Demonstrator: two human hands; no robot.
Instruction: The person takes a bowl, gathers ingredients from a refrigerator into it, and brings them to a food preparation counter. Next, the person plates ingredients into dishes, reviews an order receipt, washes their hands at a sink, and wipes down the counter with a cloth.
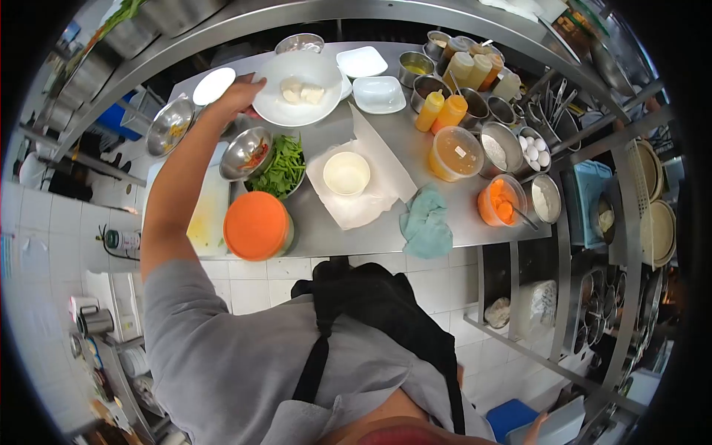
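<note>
My left hand (242,96) reaches to the far left of the steel table and grips the rim of a large white bowl (276,107). Two pale, whitish pieces (302,92) lie in this bowl. Beside my left hand is a small white plate (213,87). Nearer to me stand a steel bowl (236,153) with red bits in it and a bowl of green leaves (280,167). A cream-coloured round cup (346,173) sits on white paper (356,215) mid-table. My right hand is not in view.
An orange-lidded tub (257,226) and a teal cloth (428,222) lie near the front edge. Sauce bottles (449,113), a tub of brown liquid (455,153), an orange-filled tub (501,202) and eggs (534,152) crowd the right. A steel shelf (386,10) spans the back.
</note>
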